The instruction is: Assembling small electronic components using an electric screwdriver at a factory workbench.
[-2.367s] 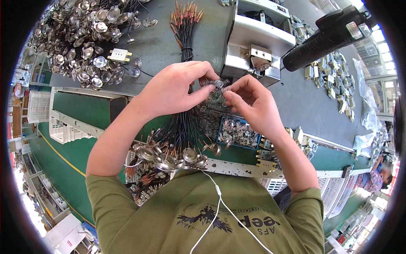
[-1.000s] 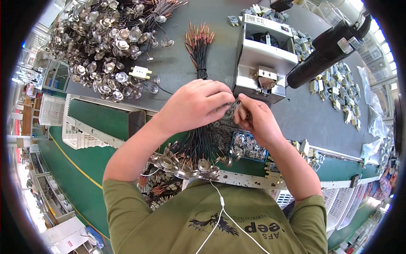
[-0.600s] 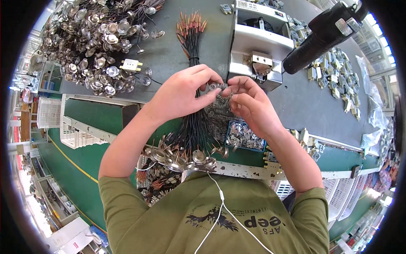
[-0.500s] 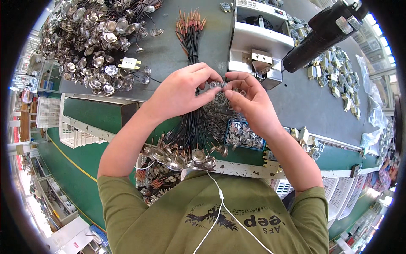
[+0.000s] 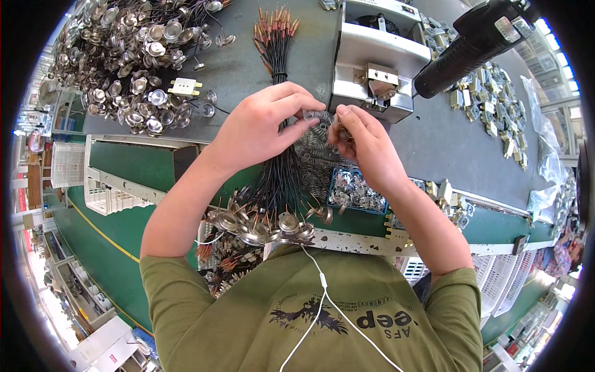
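Left hand (image 5: 263, 127): pinches a small shiny metal ring (image 5: 310, 115).
Right hand (image 5: 365, 146): fingers closed on tiny metal part (image 5: 343, 132).
Under hands: bundle of thin black wires (image 5: 282, 180), at the grey bench (image 5: 446, 142) front edge.

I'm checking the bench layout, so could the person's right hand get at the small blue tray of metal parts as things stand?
Probably yes. The right hand is pinching a small part just above the blue tray of metal parts, which lies open beneath the wrist with nothing covering it. The bundle of black wires lies beside it, not over it.

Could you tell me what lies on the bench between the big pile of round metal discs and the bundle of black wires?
In the head view, a small white connector block and a few loose discs lie between the pile and the wire bundle.
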Demonstrator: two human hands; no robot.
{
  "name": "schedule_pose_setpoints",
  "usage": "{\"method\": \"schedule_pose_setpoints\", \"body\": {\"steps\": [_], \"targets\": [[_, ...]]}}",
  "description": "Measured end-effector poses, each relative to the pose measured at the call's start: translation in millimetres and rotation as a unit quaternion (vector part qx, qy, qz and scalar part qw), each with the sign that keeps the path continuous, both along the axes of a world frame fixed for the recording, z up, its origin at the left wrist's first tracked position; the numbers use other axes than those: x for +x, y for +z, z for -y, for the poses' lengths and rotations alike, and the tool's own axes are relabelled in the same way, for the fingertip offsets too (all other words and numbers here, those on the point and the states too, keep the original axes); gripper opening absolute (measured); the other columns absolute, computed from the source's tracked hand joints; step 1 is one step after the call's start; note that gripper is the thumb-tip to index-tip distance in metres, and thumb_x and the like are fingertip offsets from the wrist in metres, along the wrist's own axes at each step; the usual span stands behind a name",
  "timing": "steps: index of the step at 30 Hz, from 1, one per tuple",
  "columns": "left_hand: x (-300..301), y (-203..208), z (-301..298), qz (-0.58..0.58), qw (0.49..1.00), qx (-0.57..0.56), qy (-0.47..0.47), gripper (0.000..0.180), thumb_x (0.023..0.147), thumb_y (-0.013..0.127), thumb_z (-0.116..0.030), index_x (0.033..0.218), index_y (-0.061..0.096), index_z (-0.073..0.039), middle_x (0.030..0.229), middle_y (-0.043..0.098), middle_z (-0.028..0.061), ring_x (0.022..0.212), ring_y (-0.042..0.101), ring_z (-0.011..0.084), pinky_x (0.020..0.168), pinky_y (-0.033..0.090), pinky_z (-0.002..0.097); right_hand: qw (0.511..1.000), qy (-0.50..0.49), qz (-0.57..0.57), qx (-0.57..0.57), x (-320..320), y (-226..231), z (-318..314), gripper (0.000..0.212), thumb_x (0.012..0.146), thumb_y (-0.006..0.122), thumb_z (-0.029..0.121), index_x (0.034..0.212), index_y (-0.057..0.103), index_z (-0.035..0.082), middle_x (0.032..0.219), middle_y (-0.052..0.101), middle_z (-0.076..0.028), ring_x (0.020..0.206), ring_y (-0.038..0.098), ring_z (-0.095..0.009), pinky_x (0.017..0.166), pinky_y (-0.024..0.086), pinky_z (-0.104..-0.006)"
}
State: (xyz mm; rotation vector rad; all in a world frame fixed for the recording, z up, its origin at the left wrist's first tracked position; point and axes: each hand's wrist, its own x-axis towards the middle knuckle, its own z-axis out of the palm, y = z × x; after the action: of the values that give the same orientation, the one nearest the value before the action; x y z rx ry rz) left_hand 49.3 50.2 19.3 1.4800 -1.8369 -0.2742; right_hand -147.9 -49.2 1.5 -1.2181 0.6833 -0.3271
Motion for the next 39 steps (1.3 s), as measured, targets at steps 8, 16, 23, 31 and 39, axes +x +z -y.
{"method": "schedule_pose_setpoints", "body": {"steps": [8, 16, 23, 31, 39], "targets": [[0, 2, -2, -0.088, 0.986, 0.128, 0.058, 0.024, 0.092, 0.074, -0.012, 0.115, 0.071, -0.004, 0.096, 0.074, 0.0097, 0.085, 0.073, 0.0208, 0.079, 0.057, 0.0342, 0.950, 0.041, -0.137, -0.278, 3, 4, 1, 0.025, 0.103, 0.062, 0.022, 0.116, 0.061, 0.001, 0.086, 0.065, -0.005, 0.074, 0.057, -0.012, 0.070, 0.048, -0.0283], [1, -9, -1, -0.222, 0.961, 0.152, 0.058, 0.023, 0.095, 0.073, -0.012, 0.114, 0.070, 0.000, 0.101, 0.076, 0.0075, 0.083, 0.071, 0.0136, 0.081, 0.057, 0.0294, 0.892, 0.022, -0.073, -0.445, -1, 1, -6, 0.053, 0.088, 0.072, 0.003, 0.138, 0.055, 0.003, 0.113, 0.067, -0.016, 0.080, 0.068, -0.019, 0.077, 0.055, -0.0333], [1, -2, 0, -0.263, 0.940, 0.212, 0.048, 0.024, 0.097, 0.072, -0.007, 0.119, 0.068, 0.001, 0.106, 0.073, 0.0034, 0.095, 0.067, 0.0075, 0.086, 0.054, 0.0248, 0.885, -0.019, -0.043, -0.463, 5, 2, -5, 0.040, 0.088, 0.077, 0.004, 0.126, 0.062, 0.004, 0.110, 0.071, -0.011, 0.089, 0.073, -0.018, 0.076, 0.057, -0.0327], [6, 2, -1, -0.262, 0.942, 0.204, 0.051, 0.024, 0.096, 0.076, -0.018, 0.113, 0.072, -0.002, 0.092, 0.073, -0.0005, 0.080, 0.061, 0.0036, 0.071, 0.051, 0.0234, 0.905, -0.014, -0.002, -0.425, 3, 8, 2, 0.018, 0.094, 0.074, 0.007, 0.110, 0.068, 0.001, 0.094, 0.073, -0.006, 0.081, 0.068, -0.011, 0.072, 0.054, -0.0273], [-2, 9, -3, -0.078, 0.987, 0.126, 0.057, 0.021, 0.089, 0.078, -0.011, 0.107, 0.073, -0.002, 0.091, 0.072, 0.0057, 0.078, 0.066, 0.0140, 0.071, 0.053, 0.0283, 0.945, 0.020, -0.037, -0.326, 1, 8, 1, 0.018, 0.104, 0.063, 0.018, 0.108, 0.063, 0.000, 0.087, 0.069, -0.003, 0.069, 0.058, -0.005, 0.063, 0.048, -0.0236]]}}
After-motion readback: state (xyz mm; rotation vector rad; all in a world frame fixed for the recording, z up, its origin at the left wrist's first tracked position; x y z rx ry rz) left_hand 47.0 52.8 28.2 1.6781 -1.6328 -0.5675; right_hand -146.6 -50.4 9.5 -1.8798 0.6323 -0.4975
